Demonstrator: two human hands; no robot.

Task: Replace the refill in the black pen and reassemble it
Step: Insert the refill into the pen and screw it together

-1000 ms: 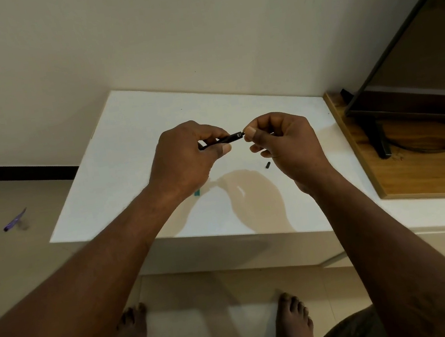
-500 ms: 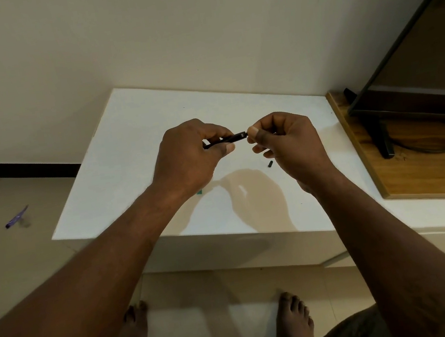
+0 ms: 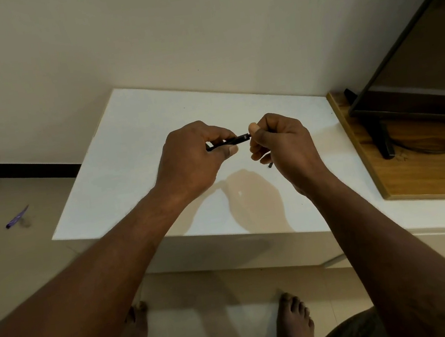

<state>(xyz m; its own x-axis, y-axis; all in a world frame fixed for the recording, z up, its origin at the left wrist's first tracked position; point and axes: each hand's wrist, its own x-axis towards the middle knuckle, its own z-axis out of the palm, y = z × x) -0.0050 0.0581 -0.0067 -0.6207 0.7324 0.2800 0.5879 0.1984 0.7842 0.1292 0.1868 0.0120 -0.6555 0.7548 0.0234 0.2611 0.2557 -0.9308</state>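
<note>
One black pen (image 3: 236,140), pinched by left hand (image 3: 189,161), right hand (image 3: 287,147), one loose piece (image 3: 270,165)

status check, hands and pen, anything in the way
Left hand grips black pen barrel. Right hand pinches its other end, held above white table. Small black piece loose on table beneath right hand, not obstructing.

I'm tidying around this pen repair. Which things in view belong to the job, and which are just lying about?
In the job: slim black pen, gripped by the left hand and pinched at its end by the right hand; small black piece on the white table, probably a pen part.
Lying about: purple object on the floor; wooden board; black stand.
</note>
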